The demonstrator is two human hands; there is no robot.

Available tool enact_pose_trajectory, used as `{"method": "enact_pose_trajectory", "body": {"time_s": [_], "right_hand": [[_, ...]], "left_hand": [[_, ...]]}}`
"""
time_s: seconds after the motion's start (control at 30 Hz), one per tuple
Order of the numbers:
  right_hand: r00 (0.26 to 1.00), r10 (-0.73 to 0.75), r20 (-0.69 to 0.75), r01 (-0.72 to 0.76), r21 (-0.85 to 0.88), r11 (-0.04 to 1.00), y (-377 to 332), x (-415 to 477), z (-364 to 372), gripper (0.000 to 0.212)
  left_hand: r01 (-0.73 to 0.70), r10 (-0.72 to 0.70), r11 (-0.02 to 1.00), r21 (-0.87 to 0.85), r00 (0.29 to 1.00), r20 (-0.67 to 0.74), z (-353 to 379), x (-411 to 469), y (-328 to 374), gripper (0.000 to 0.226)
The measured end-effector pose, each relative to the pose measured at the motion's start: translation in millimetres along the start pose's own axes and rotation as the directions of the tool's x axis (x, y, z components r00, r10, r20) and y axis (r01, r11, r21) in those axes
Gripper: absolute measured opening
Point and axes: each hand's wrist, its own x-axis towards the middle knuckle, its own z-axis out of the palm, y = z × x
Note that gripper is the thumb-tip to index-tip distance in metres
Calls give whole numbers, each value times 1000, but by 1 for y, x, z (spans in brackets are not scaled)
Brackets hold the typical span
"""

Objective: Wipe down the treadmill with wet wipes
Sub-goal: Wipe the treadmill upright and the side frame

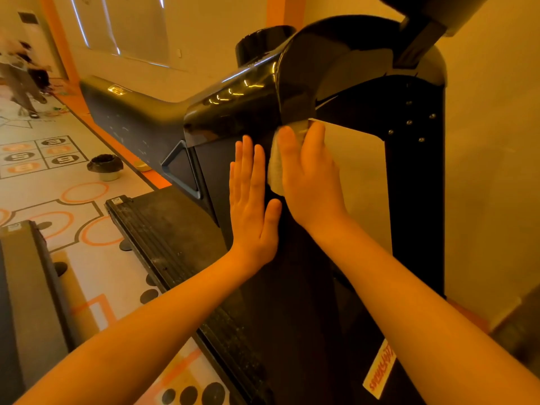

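Observation:
The black treadmill point(415, 176) fills the middle and right of the head view, its upright post rising to a glossy handrail arm point(233, 100). My right hand point(309, 176) presses a white wet wipe point(274, 168) flat against the upright post, just under the handrail joint; most of the wipe is hidden beneath the palm. My left hand point(251, 200) lies flat on the same post, fingers straight and pointing up, right beside the wipe. The dusty treadmill deck point(175, 238) stretches away to the lower left.
A second machine's edge point(26, 287) stands at the left. A small bin with a black bag point(105, 166) sits on the patterned floor. A person point(20, 74) is at the far left. A wall lies close behind the treadmill on the right.

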Motion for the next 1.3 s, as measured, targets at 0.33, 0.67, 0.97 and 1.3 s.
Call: {"method": "enact_pose_trajectory", "body": {"time_s": [0.33, 0.67, 0.97, 1.3], "right_hand": [[999, -2, -33, 3, 26, 1000, 35, -51, -4, 32], [998, 44, -39, -46, -58, 997, 59, -99, -8, 58], [991, 129, -20, -130, -41, 991, 75, -141, -14, 55], [980, 187, -60, -189, -30, 981, 80, -158, -13, 57]], "left_hand": [[-6, 6, 1000, 2, 1000, -12, 2, 1, 5, 65], [62, -62, 998, 21, 998, 0, 2, -3, 15, 77], [183, -184, 983, 29, 979, 87, 5, -45, 35, 100], [323, -318, 946, -30, 941, 113, 5, -69, 57, 96]]}}
